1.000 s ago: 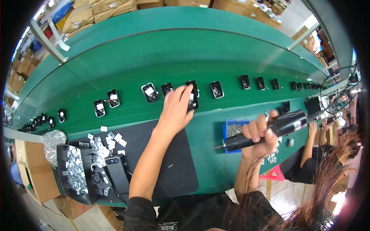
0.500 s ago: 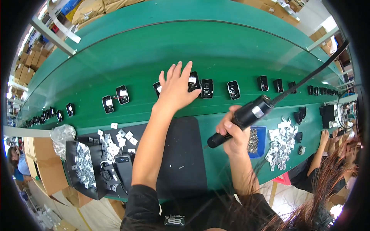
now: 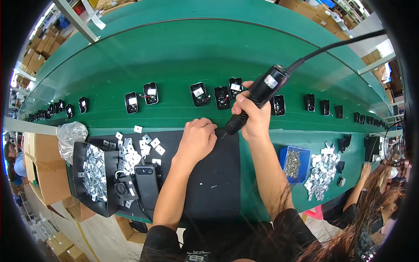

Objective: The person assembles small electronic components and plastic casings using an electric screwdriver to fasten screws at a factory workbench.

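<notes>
My right hand (image 3: 253, 115) grips a black electric screwdriver (image 3: 262, 87), its cable running off to the upper right. The bit slants down to the left, close to my left hand (image 3: 197, 139). That hand rests with curled fingers at the far edge of a black mat (image 3: 220, 174); anything under its fingers is hidden. Just beyond, on a green belt, sit small open black housings: one with a white label (image 3: 199, 92), one showing dark inner parts (image 3: 222, 98), and one partly behind my right hand (image 3: 235, 84).
More housings (image 3: 131, 103) line the belt both ways. Small metal plates fill a black box (image 3: 114, 185) and lie in piles (image 3: 322, 172). A blue tray (image 3: 305, 166) holds small metal parts. A black phone-like device (image 3: 147, 183) lies left. A co-worker's arm (image 3: 355, 190) is at right.
My left hand has drawn back from the housings on the belt to the mat, and its fingers have curled. My right hand has brought the screwdriver left, toward it. The view has shifted slightly.
</notes>
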Available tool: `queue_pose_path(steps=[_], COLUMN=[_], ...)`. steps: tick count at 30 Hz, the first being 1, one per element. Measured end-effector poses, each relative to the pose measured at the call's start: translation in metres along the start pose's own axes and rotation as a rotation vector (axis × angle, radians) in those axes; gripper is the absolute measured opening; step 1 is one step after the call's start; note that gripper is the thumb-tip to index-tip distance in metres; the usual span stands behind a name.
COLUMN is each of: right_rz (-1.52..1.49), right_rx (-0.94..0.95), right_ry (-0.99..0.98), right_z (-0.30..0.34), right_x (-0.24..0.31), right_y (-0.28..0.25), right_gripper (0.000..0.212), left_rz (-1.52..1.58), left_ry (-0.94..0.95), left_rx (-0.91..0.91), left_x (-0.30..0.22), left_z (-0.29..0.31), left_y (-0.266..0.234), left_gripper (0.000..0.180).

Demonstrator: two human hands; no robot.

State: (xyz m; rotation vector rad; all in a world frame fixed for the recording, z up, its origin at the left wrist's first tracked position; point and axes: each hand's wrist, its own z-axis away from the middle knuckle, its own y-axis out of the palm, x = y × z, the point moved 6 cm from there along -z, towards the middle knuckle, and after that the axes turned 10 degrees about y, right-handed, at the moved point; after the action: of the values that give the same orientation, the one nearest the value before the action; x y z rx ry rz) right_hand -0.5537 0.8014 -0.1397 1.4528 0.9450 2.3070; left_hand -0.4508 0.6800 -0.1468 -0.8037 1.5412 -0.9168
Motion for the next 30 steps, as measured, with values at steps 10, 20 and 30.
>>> queue_pose_path(steps=[10, 20, 30], right_rz=[0.005, -0.074, -0.136], right_rx=[-0.008, 0.059, 0.086], right_ry=[-0.007, -0.010, -0.029], right_z=[-0.003, 0.003, 0.002], right_x=[-0.002, 0.005, -0.004], right_y=[0.003, 0.001, -0.008], right_gripper=[0.037, 0.038, 0.042], left_rz=[0.220, 0.399, 0.915], left_ry=[-0.134, -0.139, -0.181], left_rx=[0.033, 0.809, 1.032], left_x=[-0.007, 0.007, 0.024], left_z=[-0.001, -0.047, -0.037], left_y=[-0.012, -0.005, 0.032], left_gripper=[0.023, 0.023, 0.022])
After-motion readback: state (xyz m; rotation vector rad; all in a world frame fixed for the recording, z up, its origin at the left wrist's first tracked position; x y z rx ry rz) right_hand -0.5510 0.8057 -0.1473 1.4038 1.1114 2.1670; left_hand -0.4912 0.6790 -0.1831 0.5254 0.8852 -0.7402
